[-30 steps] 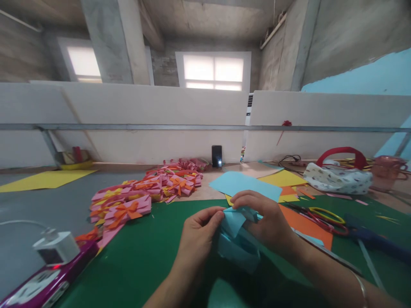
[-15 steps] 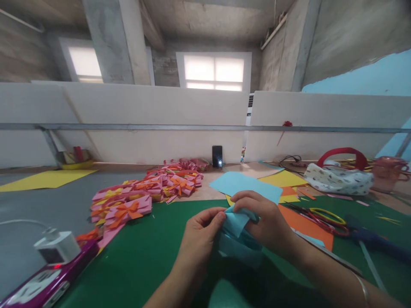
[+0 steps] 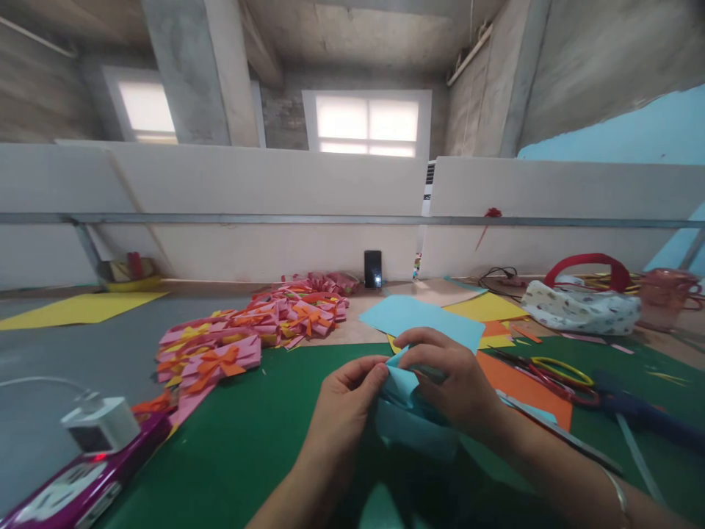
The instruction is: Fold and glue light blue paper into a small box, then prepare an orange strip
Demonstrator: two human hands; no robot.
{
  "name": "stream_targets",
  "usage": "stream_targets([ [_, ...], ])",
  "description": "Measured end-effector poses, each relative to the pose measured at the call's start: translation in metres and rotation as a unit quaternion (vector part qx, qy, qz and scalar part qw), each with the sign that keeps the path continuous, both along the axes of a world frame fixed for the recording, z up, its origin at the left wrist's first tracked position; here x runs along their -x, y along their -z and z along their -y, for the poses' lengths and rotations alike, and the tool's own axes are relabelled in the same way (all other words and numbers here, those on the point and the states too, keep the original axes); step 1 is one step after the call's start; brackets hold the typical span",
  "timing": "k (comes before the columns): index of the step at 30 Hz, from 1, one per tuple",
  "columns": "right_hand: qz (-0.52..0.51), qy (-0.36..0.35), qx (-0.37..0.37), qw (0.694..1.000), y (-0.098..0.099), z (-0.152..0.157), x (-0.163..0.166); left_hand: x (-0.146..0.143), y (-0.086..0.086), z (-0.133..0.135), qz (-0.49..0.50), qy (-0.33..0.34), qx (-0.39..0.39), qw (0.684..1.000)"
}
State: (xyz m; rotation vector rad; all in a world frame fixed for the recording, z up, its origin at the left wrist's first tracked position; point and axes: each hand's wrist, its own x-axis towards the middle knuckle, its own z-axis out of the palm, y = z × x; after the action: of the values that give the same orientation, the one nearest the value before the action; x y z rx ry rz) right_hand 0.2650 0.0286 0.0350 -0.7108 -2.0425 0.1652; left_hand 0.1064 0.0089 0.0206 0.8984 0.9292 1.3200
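Observation:
A light blue piece of folded paper (image 3: 401, 387) is held between both hands above the green mat (image 3: 258, 433). My left hand (image 3: 352, 389) pinches its left edge between thumb and index finger. On the other side my right hand (image 3: 452, 375) has its fingers curled over the paper's upper right part, with the thumb partly hidden behind the fold. Below the hands the lower part of the paper hangs down in shadow. Just behind them lies a flat light blue sheet (image 3: 421, 319).
Pink paper bags with orange bows (image 3: 220, 356) lie piled on the left. Scissors (image 3: 562, 375), an orange sheet (image 3: 523, 386) and a dark blue glue gun (image 3: 639, 411) are on the right. A purple power strip (image 3: 126, 448) sits front left; a phone (image 3: 373, 269) leans at the back.
My right fingers have shifted slightly on the paper, and its fold has changed shape a little. My left hand keeps its pinch in nearly the same place.

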Motion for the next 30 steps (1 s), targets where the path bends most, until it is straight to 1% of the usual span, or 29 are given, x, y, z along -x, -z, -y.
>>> stream_targets([
  [6,-0.019,0.008,-0.003,1.0,0.0007,-0.0013,0.0,-0.0018,0.0021,-0.0005,-0.011,0.011,-0.011,1.0],
  [13,-0.022,0.023,0.006,0.999,-0.0009,0.0007,0.001,-0.0029,-0.001,0.0027,-0.017,-0.03,0.002,0.999],
  [18,-0.035,0.039,0.007,0.999,-0.0038,0.0031,0.0018,-0.0032,0.0001,0.002,-0.013,-0.009,0.0,1.0],
  [23,-0.018,0.054,0.013,0.998,-0.0038,0.002,0.0013,-0.004,0.0011,0.0015,-0.023,0.008,-0.021,0.999],
  [26,-0.007,0.063,0.019,0.998,-0.0036,0.0023,0.001,-0.0039,0.0008,0.0024,-0.023,0.012,-0.016,1.0],
  [30,-0.021,0.112,0.047,0.992,-0.0041,0.0052,0.0011,-0.0029,0.0019,0.0019,-0.02,0.014,-0.007,1.0],
])
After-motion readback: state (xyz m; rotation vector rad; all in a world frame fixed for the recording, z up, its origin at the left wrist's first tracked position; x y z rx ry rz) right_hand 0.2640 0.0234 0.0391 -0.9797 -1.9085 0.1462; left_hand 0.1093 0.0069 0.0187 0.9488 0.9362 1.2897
